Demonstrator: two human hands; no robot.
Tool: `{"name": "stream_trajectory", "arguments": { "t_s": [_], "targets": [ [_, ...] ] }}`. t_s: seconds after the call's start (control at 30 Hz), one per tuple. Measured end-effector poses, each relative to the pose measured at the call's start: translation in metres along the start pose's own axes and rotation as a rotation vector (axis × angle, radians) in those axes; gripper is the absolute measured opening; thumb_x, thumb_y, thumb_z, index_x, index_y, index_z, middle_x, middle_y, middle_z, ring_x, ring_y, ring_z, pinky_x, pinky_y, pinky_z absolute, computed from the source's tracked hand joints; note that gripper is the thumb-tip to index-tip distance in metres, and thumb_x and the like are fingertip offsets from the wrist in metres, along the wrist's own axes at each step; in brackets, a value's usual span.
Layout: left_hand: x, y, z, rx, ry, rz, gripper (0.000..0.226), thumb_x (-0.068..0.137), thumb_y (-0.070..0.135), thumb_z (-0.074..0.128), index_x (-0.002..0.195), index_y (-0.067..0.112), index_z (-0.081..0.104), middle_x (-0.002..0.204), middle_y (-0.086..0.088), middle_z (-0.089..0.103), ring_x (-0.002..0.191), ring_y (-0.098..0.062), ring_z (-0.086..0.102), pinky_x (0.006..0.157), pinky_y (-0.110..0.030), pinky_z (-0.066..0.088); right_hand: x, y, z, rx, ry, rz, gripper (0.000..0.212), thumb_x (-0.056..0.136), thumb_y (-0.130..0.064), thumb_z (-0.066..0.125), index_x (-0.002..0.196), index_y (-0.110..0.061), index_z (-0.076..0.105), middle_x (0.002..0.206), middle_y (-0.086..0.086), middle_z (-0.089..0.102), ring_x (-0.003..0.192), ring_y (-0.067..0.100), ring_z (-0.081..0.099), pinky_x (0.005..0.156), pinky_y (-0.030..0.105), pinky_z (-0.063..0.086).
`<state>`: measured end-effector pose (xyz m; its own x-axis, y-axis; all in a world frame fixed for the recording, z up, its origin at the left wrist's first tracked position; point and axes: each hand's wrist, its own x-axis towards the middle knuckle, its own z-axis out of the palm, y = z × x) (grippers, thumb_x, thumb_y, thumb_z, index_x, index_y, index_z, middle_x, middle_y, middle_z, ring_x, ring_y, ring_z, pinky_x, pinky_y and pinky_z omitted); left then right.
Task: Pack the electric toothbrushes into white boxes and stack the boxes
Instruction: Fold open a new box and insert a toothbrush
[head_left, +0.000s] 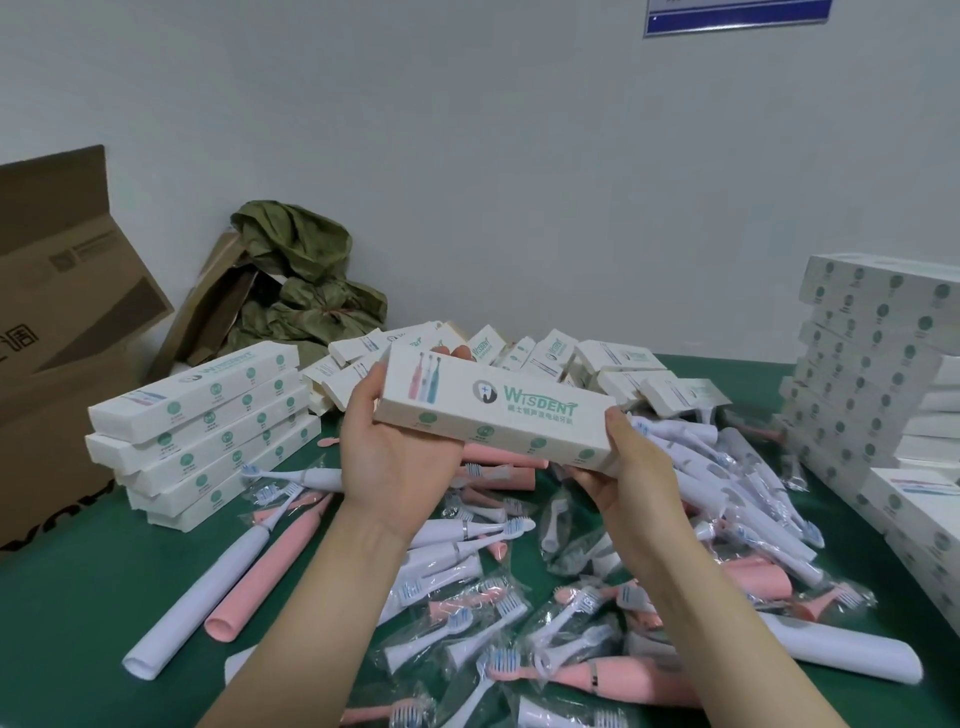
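I hold one long white box (519, 415) with green print above the table, flaps closed, tilted down to the right. My left hand (400, 447) grips its left end from below, fingers curled over the far edge. My right hand (631, 467) grips its right end. Under my hands lies a heap of pink and white electric toothbrushes (519, 561) and bagged brush heads (571, 623) on the green table (67, 623). A stack of closed white boxes (208, 436) stands at the left. A taller stack (872, 384) stands at the right.
Several unfilled white boxes (545, 358) lie jumbled behind the held box. An open brown carton (57, 332) stands at the far left. A green crumpled bag (306, 280) and cardboard lean on the white wall. More boxes (930, 530) lie at the right edge.
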<state>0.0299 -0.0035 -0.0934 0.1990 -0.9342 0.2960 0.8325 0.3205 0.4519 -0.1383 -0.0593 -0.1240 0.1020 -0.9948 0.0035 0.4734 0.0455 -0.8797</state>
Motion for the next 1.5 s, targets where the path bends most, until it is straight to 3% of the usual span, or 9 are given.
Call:
{"name": "stream_trajectory", "arguments": {
  "t_s": [0.13, 0.3, 0.43, 0.57, 0.7, 0.83, 0.97, 1.2, 1.5],
  "targets": [
    [0.001, 0.004, -0.005, -0.027, 0.035, -0.094, 0.049, 0.081, 0.024, 0.05, 0.123, 0.0, 0.06, 0.126, -0.02, 0.06, 0.118, -0.033, 0.056, 0.105, -0.048, 0.037, 0.002, 0.0, -0.004, 0.014, 0.022, -0.024, 0.022, 0.099, -0.027, 0.048, 0.101, -0.01, 0.061, 0.102, 0.009, 0.07, 0.094, 0.022, 0.063, 0.087, 0.039, 0.055],
    [0.004, 0.013, -0.015, 0.079, 0.119, -0.126, 0.045, 0.096, 0.032, 0.041, 0.129, 0.003, 0.051, 0.127, -0.017, 0.06, 0.118, -0.031, 0.058, 0.101, -0.045, 0.043, -0.001, 0.001, -0.003, -0.046, 0.032, -0.05, 0.021, 0.099, -0.027, 0.048, 0.097, -0.011, 0.062, 0.082, 0.0, 0.075, 0.081, 0.014, 0.069, 0.073, 0.03, 0.06],
    [0.007, 0.018, -0.021, 0.854, 0.381, 0.365, 0.027, 0.098, 0.016, 0.047, 0.124, 0.015, 0.054, 0.123, 0.003, 0.061, 0.119, -0.007, 0.054, 0.094, -0.028, 0.048, -0.004, -0.002, -0.001, -0.245, 0.115, -0.223, 0.029, 0.099, -0.034, 0.043, 0.11, -0.016, 0.063, 0.098, -0.005, 0.073, 0.093, 0.011, 0.067, 0.072, 0.025, 0.051],
    [-0.007, 0.001, -0.004, 1.293, -0.074, 0.498, 0.043, 0.083, 0.025, 0.065, 0.122, 0.033, 0.05, 0.13, 0.011, 0.052, 0.127, -0.004, 0.044, 0.102, -0.029, 0.043, -0.01, -0.006, 0.011, -0.266, 0.049, -0.289, 0.033, 0.101, -0.035, 0.039, 0.099, -0.016, 0.066, 0.088, -0.005, 0.072, 0.077, 0.001, 0.067, 0.06, 0.012, 0.047],
    [-0.019, -0.018, 0.027, 1.411, -0.319, 0.492, 0.025, 0.08, 0.039, 0.061, 0.104, 0.036, 0.053, 0.128, 0.022, 0.049, 0.127, -0.003, 0.042, 0.096, -0.039, 0.048, -0.022, -0.013, 0.019, -0.206, -0.142, -0.327, 0.024, 0.1, -0.02, 0.044, 0.095, -0.011, 0.066, 0.091, 0.008, 0.072, 0.088, 0.027, 0.069, 0.072, 0.032, 0.057],
    [-0.017, -0.022, 0.04, 1.576, -0.372, 0.506, 0.008, 0.092, 0.027, 0.057, 0.087, 0.028, 0.064, 0.126, 0.015, 0.05, 0.122, 0.001, 0.042, 0.102, -0.016, 0.031, -0.029, -0.018, 0.02, -0.286, -0.2, -0.43, 0.017, 0.094, -0.013, 0.057, 0.082, -0.025, 0.061, 0.086, 0.011, 0.07, 0.088, 0.032, 0.069, 0.078, 0.042, 0.056],
    [-0.012, -0.021, 0.041, 1.682, -0.355, 0.394, 0.013, 0.086, 0.02, 0.066, 0.085, 0.033, 0.063, 0.122, 0.012, 0.052, 0.122, -0.005, 0.043, 0.105, -0.026, 0.031, -0.031, -0.02, 0.018, -0.227, -0.219, -0.328, 0.002, 0.094, -0.01, 0.057, 0.094, -0.009, 0.055, 0.072, 0.001, 0.071, 0.066, 0.012, 0.069, 0.058, 0.019, 0.052],
    [-0.014, -0.02, 0.024, 1.956, -0.45, 0.353, 0.011, 0.082, 0.029, 0.068, 0.09, 0.031, 0.061, 0.129, 0.009, 0.048, 0.124, -0.014, 0.039, 0.1, -0.027, 0.029, -0.029, -0.007, 0.012, -0.212, -0.092, -0.164, 0.014, 0.096, -0.019, 0.054, 0.1, -0.006, 0.055, 0.084, 0.01, 0.06, 0.073, 0.019, 0.057, 0.072, 0.034, 0.049],
    [-0.012, -0.018, 0.014, 2.104, -0.478, 0.377, 0.031, 0.083, 0.044, 0.048, 0.107, 0.025, 0.057, 0.116, 0.012, 0.042, 0.113, -0.012, 0.037, 0.093, -0.027, 0.034, -0.031, -0.003, 0.014, -0.105, -0.133, -0.126, 0.023, 0.102, -0.019, 0.041, 0.084, -0.015, 0.055, 0.057, -0.014, 0.062, 0.051, 0.001, 0.059, 0.05, 0.016, 0.047]
  ]
}}
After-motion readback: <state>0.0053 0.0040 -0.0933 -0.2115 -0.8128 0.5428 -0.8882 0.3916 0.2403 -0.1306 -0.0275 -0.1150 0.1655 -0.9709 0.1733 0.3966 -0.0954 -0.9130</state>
